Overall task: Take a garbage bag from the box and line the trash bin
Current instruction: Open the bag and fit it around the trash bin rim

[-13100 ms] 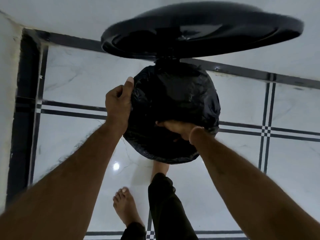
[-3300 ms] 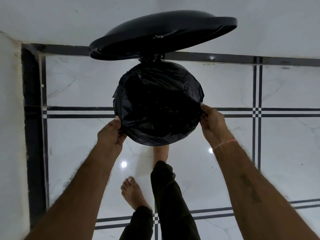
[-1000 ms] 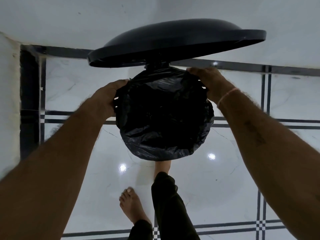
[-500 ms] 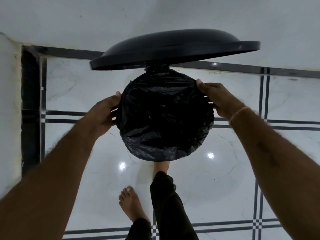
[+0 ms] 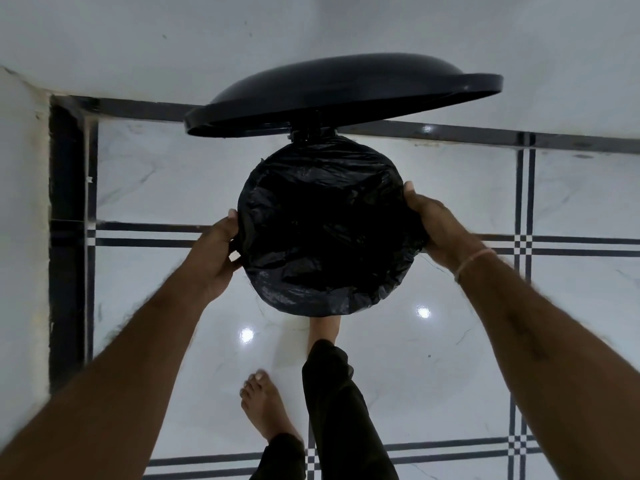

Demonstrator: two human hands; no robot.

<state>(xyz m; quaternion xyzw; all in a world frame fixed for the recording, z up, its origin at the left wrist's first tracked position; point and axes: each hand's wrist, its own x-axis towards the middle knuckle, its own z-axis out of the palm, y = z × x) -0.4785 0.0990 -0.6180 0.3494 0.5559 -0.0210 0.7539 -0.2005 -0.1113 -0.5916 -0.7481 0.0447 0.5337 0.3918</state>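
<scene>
Two hands hold the garbage bag (image 5: 325, 233) at opposite sides of the trash bin (image 5: 311, 134). The left hand (image 5: 216, 258) curls its fingers round the folded edge. The right hand (image 5: 441, 230) presses the edge with the thumb on top, and its fingers are hidden below. The bag sits inside the bin with its edge turned down over the rim, so only the hinge of the bin shows. This grip probably draws the edge down evenly. The lid (image 5: 339, 95) stands raised behind, and one foot (image 5: 322, 329) reaches under the bin, likely on a pedal that keeps the lid up.
</scene>
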